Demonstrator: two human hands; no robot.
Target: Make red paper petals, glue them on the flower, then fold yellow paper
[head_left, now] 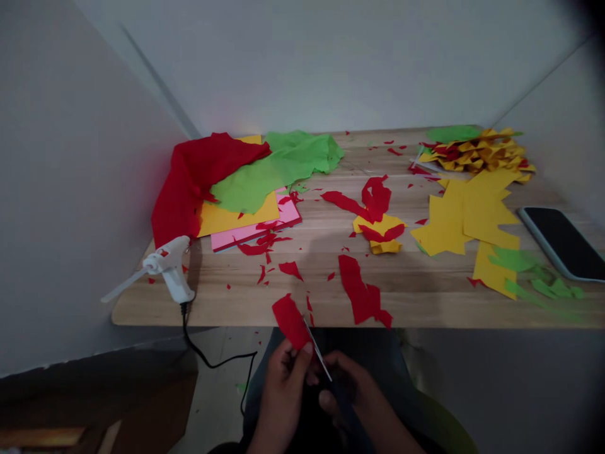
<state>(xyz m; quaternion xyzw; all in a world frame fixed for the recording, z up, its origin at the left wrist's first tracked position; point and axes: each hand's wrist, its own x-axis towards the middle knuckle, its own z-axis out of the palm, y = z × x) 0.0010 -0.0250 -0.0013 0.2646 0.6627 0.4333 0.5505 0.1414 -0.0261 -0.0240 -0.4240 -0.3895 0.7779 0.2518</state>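
Below the table's front edge, my left hand (282, 384) pinches a small piece of red paper (289, 320) that sticks up over the edge. My right hand (352, 389) grips a pair of scissors (317, 350), and their blades reach up against the right side of the red piece. Both hands are close together over my lap. On the wooden table (312, 252) in front of them lie a long red paper strip (362, 293) and many small red scraps.
A white glue gun (167, 266) with a black cord stands at the front left corner. Red, green, yellow and pink sheets (236, 183) pile at the back left. Yellow cut-outs (466, 217) and folded paper lie right, beside a phone (562, 243). Walls close in on three sides.
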